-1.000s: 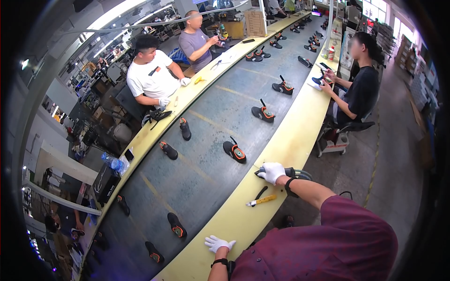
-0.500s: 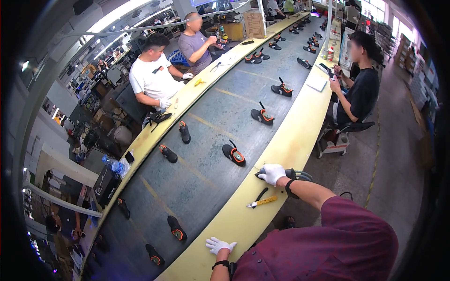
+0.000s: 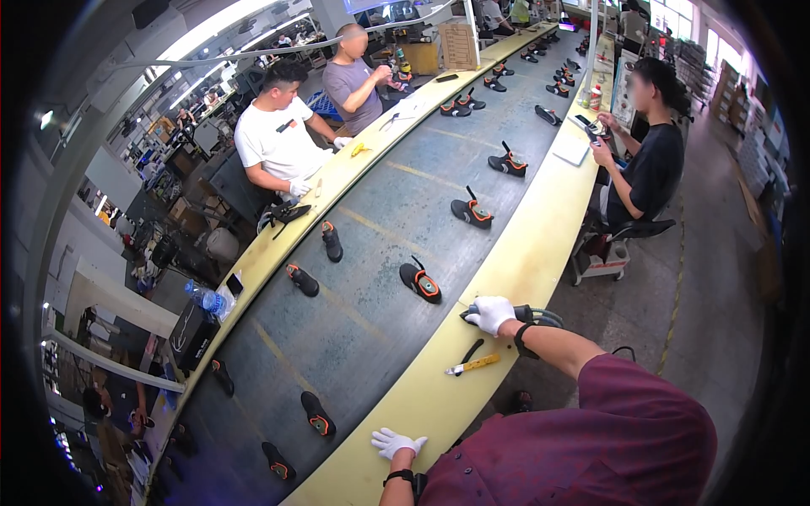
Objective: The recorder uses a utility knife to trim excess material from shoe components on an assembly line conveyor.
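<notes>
My right hand [image 3: 491, 313], in a white glove, rests on a dark tool [image 3: 531, 316] lying on the yellow side rail [image 3: 506, 270] of the conveyor belt [image 3: 371, 278]. My gloved left hand [image 3: 395, 442] lies flat on the same rail, lower down, holding nothing. Between my hands a yellow-handled tool [image 3: 472, 363] lies on the rail. The nearest shoe, black with orange and green trim [image 3: 421, 282], sits on the belt just left of my right hand.
Several more black shoes ride the belt, such as the shoe [image 3: 470, 212] and the shoe [image 3: 316, 414]. Two people [image 3: 278, 139] work at the far rail, and a seated person in black [image 3: 650, 160] is on my side. A water bottle [image 3: 207, 298] stands at the left rail.
The shoes on the belt have drifted slightly toward me. My hands have stayed where they were.
</notes>
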A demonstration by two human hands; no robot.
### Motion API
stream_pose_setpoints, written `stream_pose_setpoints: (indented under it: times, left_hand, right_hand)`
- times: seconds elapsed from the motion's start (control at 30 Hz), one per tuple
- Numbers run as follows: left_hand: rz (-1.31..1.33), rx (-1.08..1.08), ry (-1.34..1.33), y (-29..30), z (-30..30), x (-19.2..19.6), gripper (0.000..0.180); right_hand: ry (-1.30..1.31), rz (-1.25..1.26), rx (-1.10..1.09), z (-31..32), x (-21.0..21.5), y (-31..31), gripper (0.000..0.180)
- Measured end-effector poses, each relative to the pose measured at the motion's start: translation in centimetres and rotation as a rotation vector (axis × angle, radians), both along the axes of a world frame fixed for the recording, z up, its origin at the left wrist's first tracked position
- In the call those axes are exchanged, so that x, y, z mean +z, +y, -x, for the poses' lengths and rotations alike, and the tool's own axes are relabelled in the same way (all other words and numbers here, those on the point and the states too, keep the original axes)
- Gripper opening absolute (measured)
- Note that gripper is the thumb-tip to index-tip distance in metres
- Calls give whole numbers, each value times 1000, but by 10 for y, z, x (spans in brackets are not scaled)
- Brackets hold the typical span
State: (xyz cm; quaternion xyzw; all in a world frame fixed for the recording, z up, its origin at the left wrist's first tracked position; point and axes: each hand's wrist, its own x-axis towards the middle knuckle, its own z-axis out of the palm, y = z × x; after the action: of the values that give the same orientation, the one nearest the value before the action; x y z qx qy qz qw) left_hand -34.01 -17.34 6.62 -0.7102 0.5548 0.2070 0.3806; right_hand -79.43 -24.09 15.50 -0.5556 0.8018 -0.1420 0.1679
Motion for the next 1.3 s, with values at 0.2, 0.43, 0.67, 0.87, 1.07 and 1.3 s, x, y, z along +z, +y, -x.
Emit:
stream_pose_setpoints:
  times: [0.2,0.43,0.67,0.87,1.07,1.3]
  left_hand:
    - [12,-5,0,1,1,0,158]
    - [14,4,20,1,3,7,158]
    - [-2,-7,9,0,7,8,158]
    - [-7,-13,0,1,12,13,159]
    - [-3,-7,5,1,14,13,159]
    - [-8,-10,-8,0,21,17,158]
  right_hand:
    - [16,52,3,1,0,1,41]
    - [25,78,1,4,-4,-1,39]
    - [15,51,-10,8,-2,-1,39]
    - [33,58,-3,12,1,-1,38]
    - [28,36,-2,15,5,-2,39]
    - [16,27,-4,21,7,-3,39]
